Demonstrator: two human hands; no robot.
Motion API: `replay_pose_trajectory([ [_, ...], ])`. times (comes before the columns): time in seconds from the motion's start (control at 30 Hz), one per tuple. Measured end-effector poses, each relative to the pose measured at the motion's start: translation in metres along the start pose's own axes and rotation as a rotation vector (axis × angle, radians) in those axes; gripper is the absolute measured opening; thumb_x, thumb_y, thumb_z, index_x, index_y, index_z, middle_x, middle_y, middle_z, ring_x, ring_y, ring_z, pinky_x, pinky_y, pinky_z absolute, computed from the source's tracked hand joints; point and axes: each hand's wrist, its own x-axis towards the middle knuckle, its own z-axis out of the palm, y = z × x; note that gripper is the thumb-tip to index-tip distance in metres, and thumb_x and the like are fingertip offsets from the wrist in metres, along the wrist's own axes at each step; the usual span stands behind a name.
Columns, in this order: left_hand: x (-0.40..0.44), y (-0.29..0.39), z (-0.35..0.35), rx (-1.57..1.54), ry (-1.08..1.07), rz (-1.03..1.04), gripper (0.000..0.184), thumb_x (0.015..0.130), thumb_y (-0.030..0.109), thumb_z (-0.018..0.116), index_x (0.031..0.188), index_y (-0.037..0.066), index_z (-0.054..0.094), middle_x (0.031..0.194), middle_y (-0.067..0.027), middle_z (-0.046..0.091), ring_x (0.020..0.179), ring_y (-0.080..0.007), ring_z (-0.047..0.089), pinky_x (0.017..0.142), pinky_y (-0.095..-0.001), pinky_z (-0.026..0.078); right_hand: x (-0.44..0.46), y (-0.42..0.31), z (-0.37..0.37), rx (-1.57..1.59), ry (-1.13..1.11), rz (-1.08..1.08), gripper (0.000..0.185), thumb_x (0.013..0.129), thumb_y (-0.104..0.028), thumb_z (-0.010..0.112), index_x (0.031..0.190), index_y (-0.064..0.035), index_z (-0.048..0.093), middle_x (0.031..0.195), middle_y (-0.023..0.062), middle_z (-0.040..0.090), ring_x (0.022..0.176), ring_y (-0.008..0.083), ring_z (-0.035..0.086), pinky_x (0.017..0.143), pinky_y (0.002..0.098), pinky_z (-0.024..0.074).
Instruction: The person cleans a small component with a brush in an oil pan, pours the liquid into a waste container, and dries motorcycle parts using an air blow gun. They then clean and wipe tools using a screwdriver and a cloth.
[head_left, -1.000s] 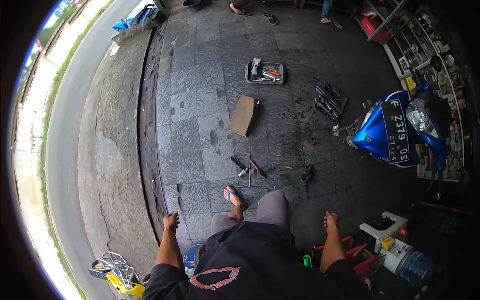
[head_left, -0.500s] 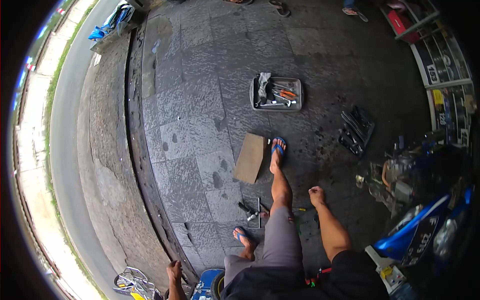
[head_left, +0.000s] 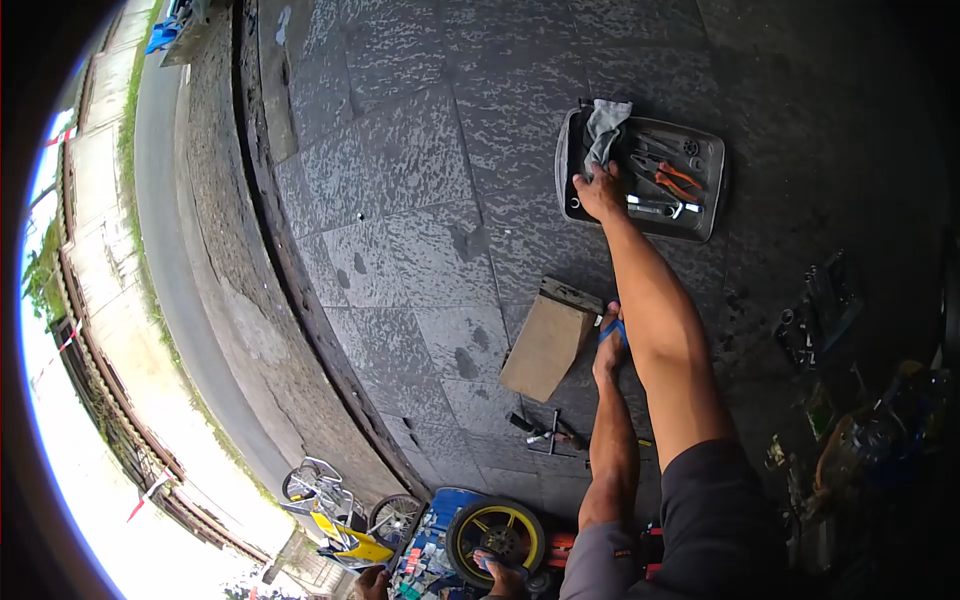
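Note:
My right hand (head_left: 602,194) reaches over the lower left part of a grey metal tray (head_left: 714,190). Its thumb and fingers are spread, close to or touching a grey rag (head_left: 606,128). Orange-handled pliers (head_left: 678,182), a bright metal wrench (head_left: 655,208) and other hand tools lie in the tray, to the right of the hand. My left hand (head_left: 373,582) shows only in part at the bottom edge, beside a motorcycle wheel and a cluttered blue box; its fingers are too small and cut off to read.
A wooden block (head_left: 550,345) lies by my foot, with a T-handle wrench (head_left: 553,433) below it. A yellow-rimmed wheel (head_left: 495,542) and a yellow motorcycle (head_left: 350,540) are at the bottom. A dark tool case (head_left: 830,305) lies right, above engine parts (head_left: 870,440).
My right hand has moved forward from beside my knee to the tray. My view has leaned forward, so the tray looks larger. The left hand now sits lower at the frame's edge.

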Motion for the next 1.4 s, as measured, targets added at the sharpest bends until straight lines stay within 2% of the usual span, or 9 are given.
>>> replay_pose_trajectory([
  [0.2, 0.038, 0.059, -0.005, 0.24, -0.151, 0.112, 0.038, 0.094, 0.03, 0.064, 0.116, -0.001, 0.062, 0.091, -0.0075, 0.067, 0.076, -0.0146, 0.061, 0.067, -0.0292, 0.051, -0.104, -0.101, -0.092, 0.246, 0.298, -0.215, 0.038, 0.089, -0.018, 0.06, 0.121, 0.0025, 0.057, 0.124, 0.0184, 0.054, 0.103, 0.0364, 0.058, 0.087, 0.0457, 0.0469],
  [0.37, 0.081, 0.149, 0.021, 0.23, -0.118, 0.216, 0.044, 0.092, 0.032, 0.062, 0.113, -0.007, 0.062, 0.085, -0.0126, 0.069, 0.071, -0.0173, 0.065, 0.063, -0.0295, 0.052, -0.247, -0.195, -0.144, 0.814, -0.344, -0.323, 0.035, 0.092, -0.018, 0.059, 0.121, 0.0019, 0.058, 0.116, 0.0182, 0.059, 0.102, 0.0341, 0.06, 0.085, 0.0408, 0.0498],
  [0.43, 0.083, 0.2, 0.031, 0.223, -0.063, 0.305, 0.045, 0.089, 0.034, 0.062, 0.107, -0.007, 0.066, 0.081, -0.0126, 0.07, 0.072, -0.02, 0.068, 0.066, -0.0324, 0.053, -0.29, -0.239, -0.185, 0.773, -0.157, -0.599, 0.031, 0.092, -0.017, 0.059, 0.117, 0.0016, 0.061, 0.11, 0.0178, 0.062, 0.097, 0.0357, 0.062, 0.086, 0.0413, 0.0497],
  [0.6, 0.113, 0.263, 0.017, -0.218, -0.269, 0.363, 0.053, 0.098, 0.046, 0.049, 0.131, 0.005, 0.052, 0.11, -0.0113, 0.064, 0.094, -0.0195, 0.063, 0.08, -0.0322, 0.049, -0.345, -0.32, -0.224, 0.815, -0.617, -0.655, 0.027, 0.095, -0.022, 0.057, 0.111, -0.0013, 0.066, 0.115, 0.0137, 0.064, 0.101, 0.0309, 0.059, 0.087, 0.0389, 0.0466],
  [0.7, 0.105, 0.329, 0.017, -0.479, -0.736, 0.82, 0.048, 0.104, 0.043, 0.034, 0.142, 0.013, 0.035, 0.138, -0.0098, 0.044, 0.126, -0.0241, 0.046, 0.106, -0.0401, 0.038, -0.388, -0.368, -0.234, 0.868, -0.542, -0.756, 0.028, 0.096, -0.023, 0.056, 0.111, -0.0009, 0.066, 0.116, 0.013, 0.065, 0.103, 0.0291, 0.057, 0.092, 0.0392, 0.044],
  [0.9, 0.111, 0.406, -0.033, -0.68, -1.421, 0.839, 0.062, 0.102, 0.039, 0.032, 0.155, 0.009, 0.02, 0.159, -0.0057, 0.027, 0.145, -0.0196, 0.025, 0.119, -0.0368, 0.018, -0.455, -0.421, -0.226, 0.769, -0.296, -0.585, 0.026, 0.096, -0.019, 0.057, 0.11, 0.0023, 0.065, 0.108, 0.0138, 0.065, 0.087, 0.0259, 0.063, 0.078, 0.0346, 0.05],
  [0.93, 0.14, 0.416, -0.036, -0.767, -1.282, 0.724, 0.053, 0.099, 0.038, 0.046, 0.139, 0.004, 0.043, 0.133, -0.0092, 0.057, 0.121, -0.0195, 0.053, 0.108, -0.0346, 0.036, -0.467, -0.43, -0.223, 0.751, -0.192, -0.547, 0.026, 0.096, -0.018, 0.057, 0.109, 0.003, 0.064, 0.104, 0.0142, 0.065, 0.085, 0.0251, 0.064, 0.076, 0.0336, 0.0505],
  [1.03, 0.124, 0.455, -0.069, -0.657, -1.515, 0.536, 0.038, 0.097, 0.036, 0.052, 0.119, 0.006, 0.058, 0.118, -0.0059, 0.064, 0.105, -0.0197, 0.061, 0.096, -0.0368, 0.046, -0.516, -0.449, -0.217, 0.81, -0.033, -0.397, 0.029, 0.097, -0.02, 0.056, 0.109, 0.005, 0.064, 0.098, 0.0156, 0.067, 0.092, 0.0228, 0.066, 0.08, 0.0318, 0.0505],
  [1.4, -0.066, 0.412, -0.14, 0.43, -1.496, 1.813, 0.011, 0.092, 0.011, 0.063, 0.095, 0.002, 0.068, 0.098, -0.0055, 0.066, 0.079, -0.0111, 0.06, 0.069, -0.0278, 0.05, -0.646, -0.468, -0.189, 1.352, 0.726, 0.241, 0.028, 0.096, -0.03, 0.059, 0.11, -0.0076, 0.068, 0.082, 0.0036, 0.064, 0.079, 0.0102, 0.059, 0.065, 0.0285, 0.0475],
])
